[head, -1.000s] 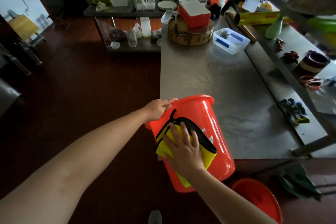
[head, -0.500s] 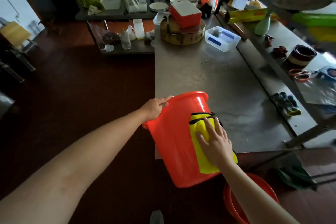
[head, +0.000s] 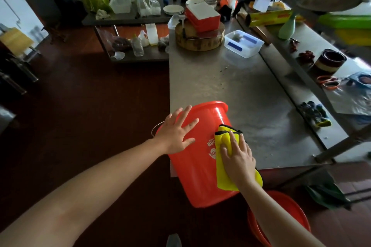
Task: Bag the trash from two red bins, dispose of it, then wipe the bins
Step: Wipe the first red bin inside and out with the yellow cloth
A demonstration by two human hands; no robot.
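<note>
- The red bin (head: 196,176) is tilted. Its open rim points away from the person and its base points toward the person.
- The bin rim lies over the near left corner of the steel tabletop (head: 241,90). Whether the rim touches the tabletop cannot be determined.
- The left hand (head: 176,132) lies flat on the upper left side of the bin wall, just below the rim. Its fingers are straight and spread apart and grip nothing.
- A thin wire handle (head: 155,128) shows at the bin's left edge, beside the left wrist.
- The right hand (head: 237,158) lies on the right side of the bin wall, on top of the yellow cloth (head: 226,184). Its fingers are extended, lie close together, and press the cloth against the wall.
- The cloth has a black edge. It extends beyond the hand above the fingertips and below the wrist.
- White lettering on the bin wall is visible between the two hands.
- A second red bin (head: 291,212) stands on the floor at lower right, partly hidden behind the right forearm.
</note>
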